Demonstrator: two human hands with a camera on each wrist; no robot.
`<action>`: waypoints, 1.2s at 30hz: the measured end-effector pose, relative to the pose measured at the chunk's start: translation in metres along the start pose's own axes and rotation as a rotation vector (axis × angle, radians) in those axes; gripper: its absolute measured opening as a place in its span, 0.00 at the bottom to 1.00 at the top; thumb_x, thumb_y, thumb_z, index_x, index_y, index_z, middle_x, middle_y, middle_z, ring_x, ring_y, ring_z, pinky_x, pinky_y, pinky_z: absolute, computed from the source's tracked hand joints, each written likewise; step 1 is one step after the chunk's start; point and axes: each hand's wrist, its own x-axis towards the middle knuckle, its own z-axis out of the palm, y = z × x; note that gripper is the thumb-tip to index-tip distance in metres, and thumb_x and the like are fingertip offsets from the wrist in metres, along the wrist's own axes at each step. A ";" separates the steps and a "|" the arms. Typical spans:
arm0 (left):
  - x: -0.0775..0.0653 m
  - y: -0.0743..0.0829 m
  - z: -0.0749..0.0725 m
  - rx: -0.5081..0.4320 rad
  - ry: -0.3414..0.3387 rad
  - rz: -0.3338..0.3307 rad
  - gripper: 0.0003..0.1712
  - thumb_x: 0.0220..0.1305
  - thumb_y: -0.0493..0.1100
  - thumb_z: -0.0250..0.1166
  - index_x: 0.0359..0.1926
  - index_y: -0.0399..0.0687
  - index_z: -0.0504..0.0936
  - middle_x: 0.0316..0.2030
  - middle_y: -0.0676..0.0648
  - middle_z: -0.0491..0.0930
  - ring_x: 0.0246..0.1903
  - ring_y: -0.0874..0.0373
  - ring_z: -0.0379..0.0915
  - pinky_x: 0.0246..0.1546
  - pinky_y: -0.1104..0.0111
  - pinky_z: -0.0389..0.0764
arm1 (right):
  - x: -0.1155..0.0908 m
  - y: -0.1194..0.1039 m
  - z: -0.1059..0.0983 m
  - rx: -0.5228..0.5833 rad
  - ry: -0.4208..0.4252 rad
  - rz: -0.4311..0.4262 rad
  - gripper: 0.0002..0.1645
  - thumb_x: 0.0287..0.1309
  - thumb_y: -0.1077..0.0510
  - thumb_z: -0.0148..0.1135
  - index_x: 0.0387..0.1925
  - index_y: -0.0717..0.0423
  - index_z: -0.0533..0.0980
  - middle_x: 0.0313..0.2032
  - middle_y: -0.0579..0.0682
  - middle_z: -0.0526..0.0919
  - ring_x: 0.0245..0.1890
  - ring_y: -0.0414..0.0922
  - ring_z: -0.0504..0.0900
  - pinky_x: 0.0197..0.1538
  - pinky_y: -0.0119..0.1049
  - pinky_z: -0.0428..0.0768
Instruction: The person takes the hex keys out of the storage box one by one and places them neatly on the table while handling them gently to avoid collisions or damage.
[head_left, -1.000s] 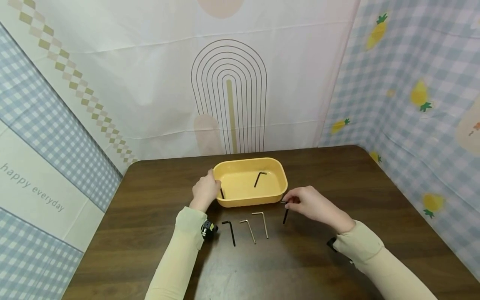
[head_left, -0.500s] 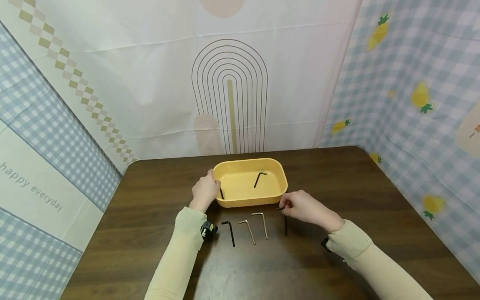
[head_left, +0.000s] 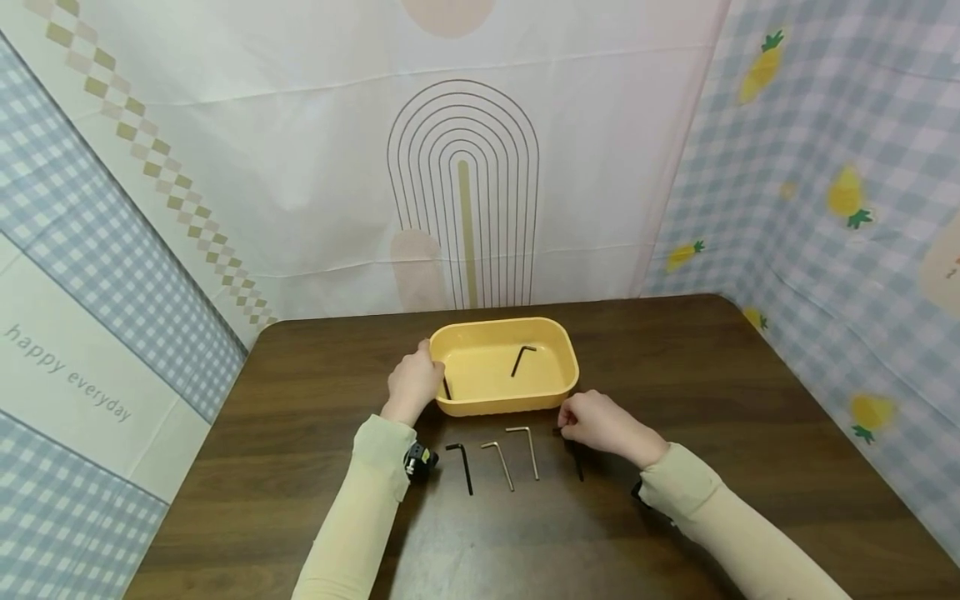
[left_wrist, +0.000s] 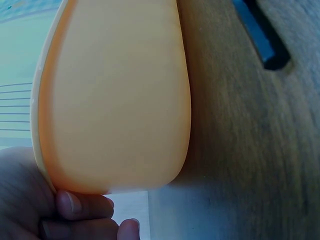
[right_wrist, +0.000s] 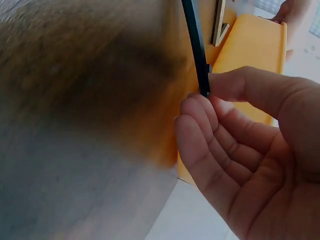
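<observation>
My left hand [head_left: 414,383] grips the left end of a yellow plastic tray [head_left: 506,407]; in the left wrist view its thumb and fingers curl at the rim. Inside the tray lie two black hex keys, one [head_left: 517,360] right of the middle and another [head_left: 447,388] partly hidden by the left hand. Just below the tray's right front corner, my right hand [head_left: 609,427] pinches a black hex key [right_wrist: 196,42] near its bend, between thumb and fingertips. The long arm of that key points toward the front of the table.
In front of the tray a black hex key [head_left: 465,468] and two brass-coloured hex keys, one [head_left: 500,465] in the middle and one [head_left: 531,452] to its right, lie in a row on the dark wooden table [head_left: 337,358]. A patterned cloth [head_left: 322,183] hangs behind the table.
My right hand has moved slightly left and toward the front with the black hex key, whose long arm has swung to point frontward and right. The left hand stays on the tray.
</observation>
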 end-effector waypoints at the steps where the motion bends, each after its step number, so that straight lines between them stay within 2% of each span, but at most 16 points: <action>1: 0.000 0.000 0.000 -0.003 -0.001 0.001 0.34 0.75 0.46 0.50 0.77 0.40 0.58 0.22 0.45 0.76 0.17 0.53 0.72 0.21 0.62 0.71 | 0.000 0.001 0.001 -0.002 0.004 0.003 0.05 0.59 0.65 0.66 0.28 0.54 0.81 0.23 0.42 0.78 0.22 0.38 0.73 0.30 0.34 0.75; 17: -0.001 0.002 -0.003 0.006 0.004 0.003 0.34 0.75 0.46 0.50 0.77 0.40 0.58 0.23 0.44 0.76 0.18 0.52 0.72 0.22 0.62 0.71 | 0.009 0.008 0.009 0.015 0.034 0.016 0.04 0.59 0.66 0.65 0.29 0.55 0.81 0.24 0.43 0.79 0.23 0.38 0.73 0.30 0.36 0.75; 36: -0.001 0.001 -0.002 0.009 0.002 -0.002 0.34 0.75 0.46 0.50 0.77 0.40 0.59 0.24 0.44 0.77 0.19 0.52 0.73 0.23 0.61 0.71 | 0.009 0.011 0.008 0.026 0.019 0.026 0.05 0.60 0.65 0.65 0.30 0.55 0.80 0.25 0.43 0.78 0.23 0.39 0.72 0.32 0.36 0.74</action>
